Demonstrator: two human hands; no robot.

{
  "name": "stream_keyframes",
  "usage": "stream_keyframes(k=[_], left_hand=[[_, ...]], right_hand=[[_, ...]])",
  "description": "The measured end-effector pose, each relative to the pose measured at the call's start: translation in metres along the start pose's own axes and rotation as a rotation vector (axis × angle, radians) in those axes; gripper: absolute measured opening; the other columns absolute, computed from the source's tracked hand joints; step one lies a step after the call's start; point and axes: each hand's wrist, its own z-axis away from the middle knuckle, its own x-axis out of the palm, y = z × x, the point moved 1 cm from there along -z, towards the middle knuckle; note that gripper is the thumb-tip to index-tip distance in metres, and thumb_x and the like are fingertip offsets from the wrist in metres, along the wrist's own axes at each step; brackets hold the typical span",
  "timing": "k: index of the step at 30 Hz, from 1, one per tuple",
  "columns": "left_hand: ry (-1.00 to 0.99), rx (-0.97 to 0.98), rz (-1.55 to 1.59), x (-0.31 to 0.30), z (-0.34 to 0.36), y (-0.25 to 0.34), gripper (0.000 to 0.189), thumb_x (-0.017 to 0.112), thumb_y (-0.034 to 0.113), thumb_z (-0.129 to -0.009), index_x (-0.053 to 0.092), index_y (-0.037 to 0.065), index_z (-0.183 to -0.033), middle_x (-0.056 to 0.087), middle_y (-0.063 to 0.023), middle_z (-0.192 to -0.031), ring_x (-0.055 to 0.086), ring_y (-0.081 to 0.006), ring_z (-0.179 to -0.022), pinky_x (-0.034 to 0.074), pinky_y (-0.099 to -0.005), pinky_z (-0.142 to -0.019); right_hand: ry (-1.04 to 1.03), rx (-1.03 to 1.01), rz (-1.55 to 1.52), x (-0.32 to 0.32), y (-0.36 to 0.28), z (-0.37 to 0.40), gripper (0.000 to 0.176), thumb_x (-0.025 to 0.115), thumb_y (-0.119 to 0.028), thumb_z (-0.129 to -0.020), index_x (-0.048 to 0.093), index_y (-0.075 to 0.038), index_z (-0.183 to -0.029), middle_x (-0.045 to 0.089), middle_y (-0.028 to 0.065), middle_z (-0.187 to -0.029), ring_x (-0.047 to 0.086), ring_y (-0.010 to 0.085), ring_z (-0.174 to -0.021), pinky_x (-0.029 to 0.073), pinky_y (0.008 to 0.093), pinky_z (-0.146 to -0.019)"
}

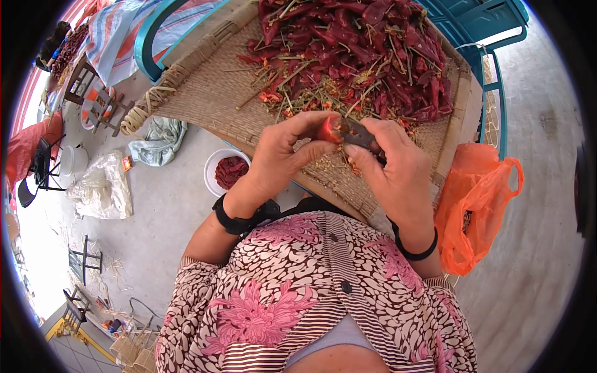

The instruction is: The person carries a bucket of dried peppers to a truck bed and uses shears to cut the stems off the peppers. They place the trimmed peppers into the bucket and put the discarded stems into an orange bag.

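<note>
Left hand (283, 155), right hand (388, 168) gripping wrinkled dried chili (344, 128), woven tray (211, 93)

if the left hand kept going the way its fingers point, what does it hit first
The left hand pinches the chili; straight on it would likely meet the right hand, which holds it from the other side, though depth is unclear.

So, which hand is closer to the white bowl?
Left. The left hand is just beside the white bowl; the right hand is farther, beyond the left hand. Both hold one dried chili.
</note>
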Motion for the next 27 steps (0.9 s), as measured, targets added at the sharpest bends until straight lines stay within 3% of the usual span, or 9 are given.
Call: stream_keyframes(k=[3,6,8,11,14,20,24,27], left_hand=[[0.061,0.027,0.014,0.005,-0.001,-0.002,0.032,0.066,0.006,-0.086,0.061,0.002,-0.118,0.067,-0.0051,-0.099,0.062,-0.0106,-0.092,0.05,-0.0258,-0.082],[0.012,-0.074,0.07,0.007,-0.001,0.001,0.029,0.063,0.004,-0.089,0.06,0.001,-0.118,0.065,-0.0035,-0.105,0.061,-0.0109,-0.095,0.05,-0.0242,-0.085],[0.018,0.012,-0.048,0.007,0.0,-0.001,0.028,0.063,0.004,-0.089,0.061,0.001,-0.116,0.066,-0.0033,-0.101,0.061,-0.0103,-0.092,0.05,-0.0241,-0.081],[0.002,0.066,-0.167,0.005,-0.001,0.001,0.025,0.062,0.003,-0.089,0.062,0.002,-0.114,0.066,-0.0036,-0.095,0.061,-0.0099,-0.086,0.049,-0.0245,-0.074],[-0.031,0.074,-0.243,0.002,0.0,0.012,0.024,0.061,0.002,-0.088,0.063,0.002,-0.112,0.064,-0.0038,-0.089,0.06,-0.01,-0.08,0.047,-0.0254,-0.069],[-0.094,-0.019,-0.451,-0.009,0.013,0.021,0.015,0.06,0.001,-0.087,0.063,0.0,-0.102,0.062,-0.005,-0.081,0.058,-0.0127,-0.066,0.046,-0.0256,-0.061],[-0.056,-0.118,-0.489,-0.023,0.033,0.019,0.01,0.06,0.001,-0.087,0.063,-0.002,-0.096,0.063,-0.0062,-0.079,0.059,-0.0138,-0.064,0.047,-0.0258,-0.061],[-0.053,-0.276,-0.471,-0.042,0.058,0.012,0.01,0.062,0.002,-0.085,0.064,-0.002,-0.094,0.066,-0.0094,-0.081,0.064,-0.0175,-0.073,0.048,-0.0265,-0.066]], right_hand=[[0.023,0.008,0.012,0.003,0.001,0.0,0.028,0.07,-0.02,-0.08,0.062,-0.007,-0.104,0.065,0.0086,-0.091,0.066,0.0271,-0.074,0.051,0.0347,-0.061],[0.031,0.009,0.005,0.004,0.001,0.0,0.027,0.07,-0.021,-0.081,0.062,-0.007,-0.103,0.065,0.0084,-0.091,0.066,0.0271,-0.075,0.051,0.0347,-0.062],[0.021,0.001,0.018,0.004,0.003,0.0,0.027,0.07,-0.022,-0.081,0.063,-0.006,-0.102,0.065,0.0084,-0.091,0.066,0.0269,-0.076,0.051,0.0348,-0.063],[-0.011,-0.006,-0.152,0.007,0.009,0.001,0.027,0.07,-0.022,-0.081,0.063,-0.005,-0.101,0.065,0.0085,-0.09,0.065,0.0276,-0.076,0.051,0.0348,-0.063],[-0.203,0.228,-0.599,0.008,0.017,0.006,0.025,0.068,-0.021,-0.083,0.063,-0.004,-0.1,0.064,0.0093,-0.089,0.064,0.0275,-0.075,0.049,0.0338,-0.063],[-0.09,0.058,-0.196,0.014,0.013,0.016,0.021,0.062,-0.02,-0.088,0.062,-0.002,-0.1,0.058,0.0063,-0.08,0.056,0.012,-0.07,0.045,0.0265,-0.064],[-0.069,0.483,-0.887,0.005,0.027,0.02,0.023,0.061,-0.025,-0.09,0.058,-0.003,-0.095,0.055,0.0007,-0.078,0.049,0.0087,-0.069,0.042,0.0264,-0.063],[-0.052,0.523,-0.668,-0.01,0.054,0.013,0.026,0.062,-0.027,-0.09,0.058,-0.002,-0.095,0.055,-0.0007,-0.079,0.048,0.0088,-0.071,0.041,0.0255,-0.064]])
